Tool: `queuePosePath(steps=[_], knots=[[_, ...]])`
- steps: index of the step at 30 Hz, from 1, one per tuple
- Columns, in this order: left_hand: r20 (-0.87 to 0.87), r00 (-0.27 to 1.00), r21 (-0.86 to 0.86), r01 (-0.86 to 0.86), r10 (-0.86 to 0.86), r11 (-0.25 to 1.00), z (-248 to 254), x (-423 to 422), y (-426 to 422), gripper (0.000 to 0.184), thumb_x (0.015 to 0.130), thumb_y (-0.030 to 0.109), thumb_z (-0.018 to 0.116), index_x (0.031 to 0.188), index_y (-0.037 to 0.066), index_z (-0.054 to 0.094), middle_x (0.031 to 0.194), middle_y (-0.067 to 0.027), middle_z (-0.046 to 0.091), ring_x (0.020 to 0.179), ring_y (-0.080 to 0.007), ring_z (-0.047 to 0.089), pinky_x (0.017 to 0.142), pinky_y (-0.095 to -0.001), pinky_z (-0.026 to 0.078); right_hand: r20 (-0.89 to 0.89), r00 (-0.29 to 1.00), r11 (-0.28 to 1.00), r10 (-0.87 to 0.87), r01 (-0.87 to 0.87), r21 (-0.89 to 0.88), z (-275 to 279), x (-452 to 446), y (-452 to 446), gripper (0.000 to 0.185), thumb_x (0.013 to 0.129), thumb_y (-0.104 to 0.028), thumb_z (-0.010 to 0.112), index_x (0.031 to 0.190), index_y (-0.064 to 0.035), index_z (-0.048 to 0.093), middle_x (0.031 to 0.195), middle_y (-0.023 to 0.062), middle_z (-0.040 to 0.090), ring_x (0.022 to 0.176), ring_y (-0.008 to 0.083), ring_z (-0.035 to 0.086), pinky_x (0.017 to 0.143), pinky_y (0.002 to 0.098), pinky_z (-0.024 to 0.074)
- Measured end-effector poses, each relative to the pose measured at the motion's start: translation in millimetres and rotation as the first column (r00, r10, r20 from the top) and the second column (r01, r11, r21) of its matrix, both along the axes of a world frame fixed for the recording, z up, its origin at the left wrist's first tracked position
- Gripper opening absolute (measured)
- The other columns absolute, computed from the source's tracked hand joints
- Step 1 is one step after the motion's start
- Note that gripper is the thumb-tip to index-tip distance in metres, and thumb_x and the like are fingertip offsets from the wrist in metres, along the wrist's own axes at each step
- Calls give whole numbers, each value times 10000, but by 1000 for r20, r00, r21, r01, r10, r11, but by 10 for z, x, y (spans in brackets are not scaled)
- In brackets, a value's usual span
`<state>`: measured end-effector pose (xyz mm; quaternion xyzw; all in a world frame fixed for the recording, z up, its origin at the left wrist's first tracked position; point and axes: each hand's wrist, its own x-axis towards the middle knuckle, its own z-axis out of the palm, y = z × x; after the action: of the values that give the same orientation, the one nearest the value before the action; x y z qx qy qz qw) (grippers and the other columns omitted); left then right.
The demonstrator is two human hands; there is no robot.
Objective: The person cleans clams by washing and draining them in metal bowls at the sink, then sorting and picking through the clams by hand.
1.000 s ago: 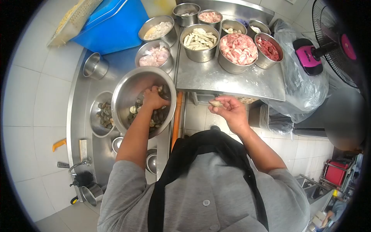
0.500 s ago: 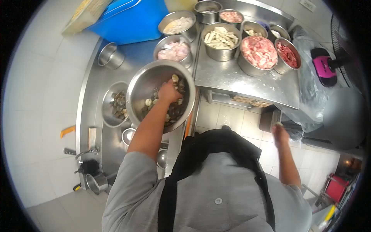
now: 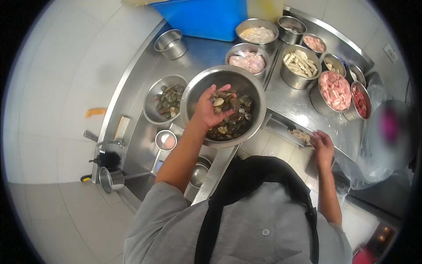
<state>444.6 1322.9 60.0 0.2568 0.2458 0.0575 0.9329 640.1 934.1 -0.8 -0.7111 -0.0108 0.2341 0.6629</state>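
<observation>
Above a large bowl (image 3: 239, 78) of many clams (image 3: 235, 127), a person's left hand (image 3: 212, 110) spreads open, a smaller batch (image 3: 169, 101) apparently set apart in the neighboring bowl (image 3: 150, 99), the right hand (image 3: 323, 149) curled, any hold unclear.

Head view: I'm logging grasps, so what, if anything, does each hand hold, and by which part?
Left hand: cannot be told; a pale shell shows between thumb and fingers, but may just lie in the large bowl. Right hand: nothing visibly held.

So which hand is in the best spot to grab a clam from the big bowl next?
Probably the left hand: it's over the clams in the big bowl. The right hand is well away from the bowl.
</observation>
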Motion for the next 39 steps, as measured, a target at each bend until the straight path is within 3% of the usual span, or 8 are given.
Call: queuePosePath(steps=[4,10,12,17,23,26,29,39], knots=[[105,974,-280,-165,201,946,-15,-27,-248,407,885,404,545,1186,135,598,1140,-125,598,1051,-287,590,856,-456,506,380,851,851,362,-468,237,587,-612,1308,463,875,-11,620,1312,-17,466,1236,111,568,1083,205,604,950,296,472],[177,953,-88,-233,245,969,-51,-94,-382,424,892,357,512,1261,151,547,1247,-117,540,1199,-303,501,980,-529,422,731,479,788,486,-602,-129,565,-809,2271,337,867,-65,647,1189,19,600,1135,127,639,1007,162,629,847,277,512],[234,944,-305,-154,231,940,40,-204,-372,516,889,392,524,1334,133,504,1346,-134,502,1253,-323,469,1067,-544,352,340,779,819,527,-572,43,610,-787,2340,243,869,-83,653,1091,13,663,989,103,687,886,125,641,765,253,519],[316,902,-457,-126,293,880,-30,-184,-422,595,877,469,553,1365,142,459,1389,-187,449,1302,-376,406,1119,-561,261,318,824,852,469,-517,83,638,-779,2391,278,913,-101,613,1157,33,615,905,75,679,777,109,625,702,237,517],[447,811,-476,-142,378,868,32,-124,-495,543,902,443,535,1337,127,459,1413,-196,412,1290,-443,388,1120,-560,255,-343,858,786,383,-108,608,752,-794,2463,295,991,-272,482,1021,2,587,963,102,635,870,195,621,785,343,519],[349,840,-124,-397,415,909,0,-18,-564,573,926,408,509,1396,101,397,1435,-188,385,1326,-382,367,1127,-497,256,-479,799,776,363,26,630,676,-871,2570,324,991,-326,463,917,-33,578,934,100,615,887,227,596,830,382,495],[413,841,473,-527,351,706,-22,119,-689,676,980,428,404,1467,-11,239,1491,-176,299,1370,-257,310,1133,-380,221,-568,758,758,321,154,634,707,-1003,2706,348,977,-373,481,875,-54,574,893,98,592,898,243,564,828,394,486],[495,772,711,-624,399,324,137,265,-861,709,1003,493,249,1479,-26,171,1510,-205,243,1372,-282,285,1129,-387,197,-574,654,647,493,166,745,792,-964,2802,252,921,-317,523,862,-83,594,910,98,623,886,269,589,865,407,477]])
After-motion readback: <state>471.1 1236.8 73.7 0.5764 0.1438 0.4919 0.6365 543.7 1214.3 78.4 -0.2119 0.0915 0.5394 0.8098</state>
